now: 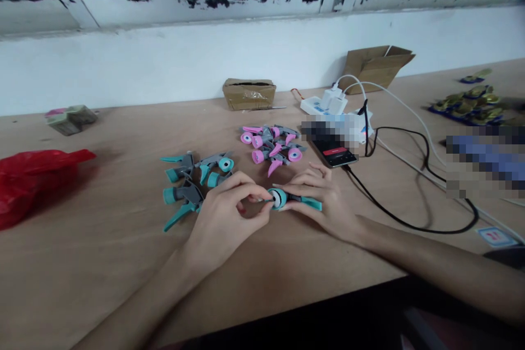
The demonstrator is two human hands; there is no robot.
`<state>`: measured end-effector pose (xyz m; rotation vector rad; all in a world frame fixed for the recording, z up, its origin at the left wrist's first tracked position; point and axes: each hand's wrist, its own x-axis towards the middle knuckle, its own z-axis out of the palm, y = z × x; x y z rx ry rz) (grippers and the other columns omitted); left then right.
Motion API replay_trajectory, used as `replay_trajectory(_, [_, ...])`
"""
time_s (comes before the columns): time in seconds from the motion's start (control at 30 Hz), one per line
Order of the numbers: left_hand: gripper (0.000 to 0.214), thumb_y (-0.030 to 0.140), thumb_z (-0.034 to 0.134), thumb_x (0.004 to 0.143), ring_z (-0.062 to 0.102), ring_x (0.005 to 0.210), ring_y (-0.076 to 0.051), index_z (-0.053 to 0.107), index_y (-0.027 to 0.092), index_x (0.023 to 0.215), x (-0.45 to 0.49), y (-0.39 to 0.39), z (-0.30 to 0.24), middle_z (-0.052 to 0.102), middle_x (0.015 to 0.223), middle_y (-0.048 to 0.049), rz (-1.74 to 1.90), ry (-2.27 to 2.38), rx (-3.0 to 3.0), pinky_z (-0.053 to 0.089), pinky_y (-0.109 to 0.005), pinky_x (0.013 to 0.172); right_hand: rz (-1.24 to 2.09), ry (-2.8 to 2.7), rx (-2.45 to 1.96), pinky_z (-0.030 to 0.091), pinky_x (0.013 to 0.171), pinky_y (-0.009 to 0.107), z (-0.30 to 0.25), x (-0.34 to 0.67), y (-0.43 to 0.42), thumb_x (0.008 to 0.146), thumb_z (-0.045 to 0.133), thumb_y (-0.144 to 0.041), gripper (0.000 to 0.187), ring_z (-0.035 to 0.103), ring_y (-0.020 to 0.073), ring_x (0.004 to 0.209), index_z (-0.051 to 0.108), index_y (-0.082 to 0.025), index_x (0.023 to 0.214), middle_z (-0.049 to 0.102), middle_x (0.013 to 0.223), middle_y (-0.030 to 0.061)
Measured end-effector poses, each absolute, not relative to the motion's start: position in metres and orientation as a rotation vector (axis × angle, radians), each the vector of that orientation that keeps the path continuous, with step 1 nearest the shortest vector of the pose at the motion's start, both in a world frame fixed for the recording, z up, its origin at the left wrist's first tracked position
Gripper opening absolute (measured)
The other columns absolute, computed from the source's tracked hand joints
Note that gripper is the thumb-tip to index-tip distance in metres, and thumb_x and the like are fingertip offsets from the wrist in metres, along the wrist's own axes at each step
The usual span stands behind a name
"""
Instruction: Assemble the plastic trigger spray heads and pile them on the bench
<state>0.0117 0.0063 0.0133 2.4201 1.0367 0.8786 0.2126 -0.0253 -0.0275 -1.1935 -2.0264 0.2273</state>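
Note:
My right hand [324, 199] is wrapped round a teal and grey trigger sprayer head [278, 198], its round collar facing left and its teal trigger poking out between my fingers. At the collar's opening, the thumb and forefinger of my left hand [233, 208] are pinched together. Whatever they hold there is too small to make out. Just beyond my left hand lies a group of several teal and grey sprayer heads [186, 192], one partly hidden by my fingers. Farther back is a pile of pink and grey sprayer heads [274, 147].
A phone [334, 147] with a black cable lies behind my right hand. White chargers sit in a power strip [314, 105]. Cardboard boxes [249, 94] stand along the wall. There is a red plastic bag [36, 180] at left and gold and blue parts [470, 104] at far right.

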Motion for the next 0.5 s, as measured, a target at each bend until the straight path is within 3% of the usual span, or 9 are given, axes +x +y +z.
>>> replay_trajectory(0.33, [0.008, 0.017, 0.064, 0.072, 0.053, 0.062, -0.008, 0.065, 0.021, 0.078, 0.0137, 0.0038, 0.0147, 0.057, 0.079, 0.0016, 0.911, 1.074, 2.446, 0.046, -0.019, 0.054, 0.244, -2.042, -1.188, 0.019, 0.1, 0.042, -0.0236, 0.2135, -0.0258, 0.086, 0.052, -0.041, 0.03, 0.059, 0.0146, 0.089, 0.059, -0.035, 0.114, 0.067, 0.087, -0.0017])
replay_trajectory(0.5, [0.009, 0.019, 0.065, 0.071, 0.053, 0.062, -0.008, 0.065, 0.021, 0.08, 0.0141, 0.0032, 0.0144, 0.057, 0.079, 0.0018, 0.909, 1.065, 2.489, 0.046, -0.018, 0.055, 0.225, -2.033, -1.172, 0.019, 0.101, 0.041, -0.0245, 0.2132, -0.0253, 0.084, 0.055, -0.039, 0.029, 0.059, 0.0137, 0.088, 0.061, -0.033, 0.112, 0.067, 0.087, -0.0018])
